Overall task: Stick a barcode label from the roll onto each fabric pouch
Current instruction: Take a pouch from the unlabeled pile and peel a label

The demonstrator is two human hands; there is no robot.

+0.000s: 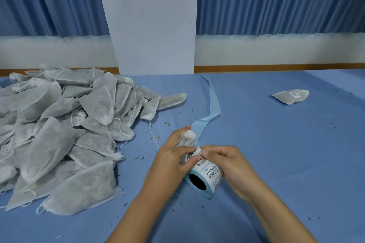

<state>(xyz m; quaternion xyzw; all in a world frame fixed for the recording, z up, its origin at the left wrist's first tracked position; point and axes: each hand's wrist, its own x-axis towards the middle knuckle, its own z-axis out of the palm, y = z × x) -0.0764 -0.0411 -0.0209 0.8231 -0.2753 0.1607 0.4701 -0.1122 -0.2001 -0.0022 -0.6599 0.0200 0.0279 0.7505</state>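
Head view: blue table (276, 163) w/ pouch pile (59, 134) – both hands' fingers (209, 151) pinching label roll (205, 177), blue curtains (276, 0) behind.

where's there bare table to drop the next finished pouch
Free: the right side, between the backing strip and the labelled pouch, and the stretch nearer than that pouch. Crowded: the left, under the pouch pile, and the centre, where both hands work the label roll.
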